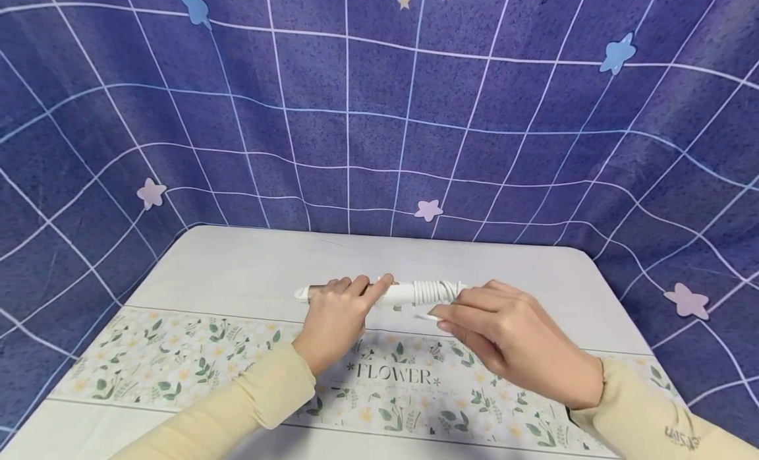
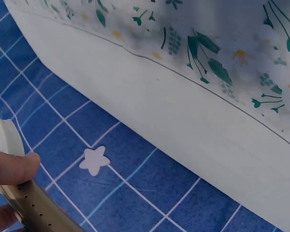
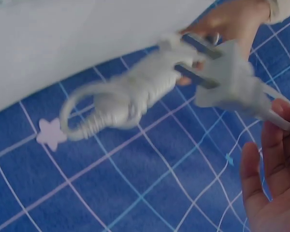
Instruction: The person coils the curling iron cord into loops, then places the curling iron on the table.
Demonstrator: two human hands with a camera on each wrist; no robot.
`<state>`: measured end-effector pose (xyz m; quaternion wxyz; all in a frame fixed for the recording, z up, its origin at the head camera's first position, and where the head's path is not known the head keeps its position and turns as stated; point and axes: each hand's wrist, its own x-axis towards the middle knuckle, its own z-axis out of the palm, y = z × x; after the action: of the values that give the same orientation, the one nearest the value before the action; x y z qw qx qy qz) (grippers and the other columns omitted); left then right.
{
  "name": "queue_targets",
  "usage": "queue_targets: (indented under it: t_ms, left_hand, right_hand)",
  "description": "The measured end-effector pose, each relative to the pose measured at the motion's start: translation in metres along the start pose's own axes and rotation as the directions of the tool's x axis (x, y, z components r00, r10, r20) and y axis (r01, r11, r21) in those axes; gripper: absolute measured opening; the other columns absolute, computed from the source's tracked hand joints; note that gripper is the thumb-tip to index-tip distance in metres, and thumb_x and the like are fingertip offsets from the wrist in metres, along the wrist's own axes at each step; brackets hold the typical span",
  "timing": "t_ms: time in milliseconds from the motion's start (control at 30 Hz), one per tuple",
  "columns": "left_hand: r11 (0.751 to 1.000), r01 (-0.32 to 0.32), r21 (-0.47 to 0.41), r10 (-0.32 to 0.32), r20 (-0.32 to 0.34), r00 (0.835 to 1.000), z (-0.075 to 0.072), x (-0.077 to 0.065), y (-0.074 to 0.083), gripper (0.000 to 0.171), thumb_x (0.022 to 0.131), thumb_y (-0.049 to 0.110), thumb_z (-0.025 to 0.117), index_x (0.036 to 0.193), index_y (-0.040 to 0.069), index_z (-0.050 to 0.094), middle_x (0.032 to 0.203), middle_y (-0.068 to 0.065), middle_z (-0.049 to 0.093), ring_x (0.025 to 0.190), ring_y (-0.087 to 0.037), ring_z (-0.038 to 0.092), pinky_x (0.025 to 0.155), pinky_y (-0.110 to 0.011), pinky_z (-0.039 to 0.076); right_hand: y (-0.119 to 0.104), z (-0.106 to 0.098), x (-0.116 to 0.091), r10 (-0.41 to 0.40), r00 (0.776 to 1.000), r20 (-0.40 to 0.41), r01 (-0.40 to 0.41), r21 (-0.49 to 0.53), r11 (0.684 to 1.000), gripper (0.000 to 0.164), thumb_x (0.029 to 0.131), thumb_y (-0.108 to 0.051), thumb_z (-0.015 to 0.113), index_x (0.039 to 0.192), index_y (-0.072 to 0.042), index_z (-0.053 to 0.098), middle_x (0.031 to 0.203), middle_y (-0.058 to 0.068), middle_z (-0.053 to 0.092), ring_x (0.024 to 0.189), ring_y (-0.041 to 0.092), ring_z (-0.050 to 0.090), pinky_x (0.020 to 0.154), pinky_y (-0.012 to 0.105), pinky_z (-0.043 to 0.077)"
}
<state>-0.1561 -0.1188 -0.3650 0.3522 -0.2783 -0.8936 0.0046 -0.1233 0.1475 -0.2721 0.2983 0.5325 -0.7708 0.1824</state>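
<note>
A white and gold-brown curling iron (image 1: 403, 293) is held level above the table, its pale tip to the left. My left hand (image 1: 338, 315) grips it round the gold-brown barrel. In the left wrist view the thumb lies by a white part, next to the gold barrel (image 2: 36, 210) with its row of small holes. Coils of white cord (image 1: 431, 290) wrap the handle's right end. My right hand (image 1: 510, 325) pinches the cord's loose end just behind the two-pin plug (image 3: 229, 82). The plug's flat prongs point away from those fingers.
A white table (image 1: 249, 256) bears a floral band (image 1: 201, 358) printed with the word FLOWER. Behind and at both sides hangs a blue grid-patterned cloth (image 1: 379, 137) with stars.
</note>
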Motion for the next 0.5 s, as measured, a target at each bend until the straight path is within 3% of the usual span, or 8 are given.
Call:
queue_targets:
  t_ms: [100, 267, 500]
  left_hand:
    - [1.000, -0.020, -0.012, 0.020, 0.000, 1.000, 0.000, -0.001, 0.002, 0.069, 0.069, -0.001, 0.085, 0.132, 0.019, 0.064, 0.098, -0.008, 0.072, 0.080, -0.031, 0.073, 0.070, -0.041, 0.062]
    - [0.998, -0.050, -0.026, 0.050, -0.023, 0.999, 0.000, -0.004, 0.004, 0.069, 0.068, -0.004, 0.083, 0.131, 0.021, 0.066, 0.098, -0.007, 0.072, 0.080, -0.030, 0.073, 0.075, -0.043, 0.061]
    - [0.991, -0.133, 0.005, 0.133, -0.081, 0.988, -0.003, -0.008, 0.008, 0.065, 0.071, -0.006, 0.079, 0.129, 0.022, 0.068, 0.095, -0.004, 0.071, 0.079, -0.027, 0.072, 0.076, -0.042, 0.061]
  right_hand:
    - [0.007, -0.003, 0.007, -0.025, 0.999, -0.032, 0.025, -0.024, 0.999, 0.041, 0.110, -0.029, 0.044, 0.102, -0.008, 0.077, 0.082, -0.007, 0.066, 0.065, 0.008, 0.055, 0.061, 0.025, 0.048]
    - [0.021, -0.002, 0.014, -0.047, 0.996, -0.080, 0.045, -0.027, 0.999, 0.041, 0.110, -0.029, 0.043, 0.103, -0.007, 0.077, 0.084, -0.005, 0.069, 0.064, 0.006, 0.056, 0.059, 0.024, 0.049]
    - [0.041, -0.003, 0.017, -0.010, 0.995, -0.095, 0.004, -0.060, 0.998, 0.042, 0.110, -0.032, 0.043, 0.104, -0.009, 0.077, 0.081, -0.006, 0.066, 0.059, 0.003, 0.047, 0.052, 0.020, 0.043]
